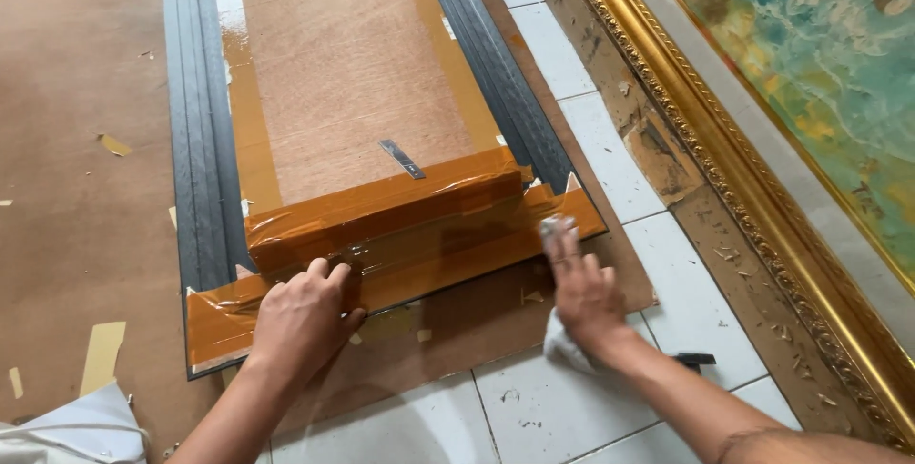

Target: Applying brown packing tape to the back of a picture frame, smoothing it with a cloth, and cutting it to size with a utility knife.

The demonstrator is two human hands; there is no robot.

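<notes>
A dark grey picture frame [198, 140] lies face down on a brown board [67, 188], its wooden backing [348, 73] edged with brown tape. A wide band of glossy brown tape [419, 235] covers the near edge. My left hand [303, 316] presses on that tape near the frame's lower left, fingers curled on it. My right hand [581, 288] lies flat on a white cloth [564, 345], its fingertips pushing the cloth against the tape's right end. A small metal hanger strip [402, 159] sits on the backing.
A large painting in an ornate gold frame [762, 207] lies along the right on the white tiled floor [562, 407]. Tape scraps [114, 145] dot the board. A small black object [696, 360] lies by my right forearm. White fabric [76, 426] shows at bottom left.
</notes>
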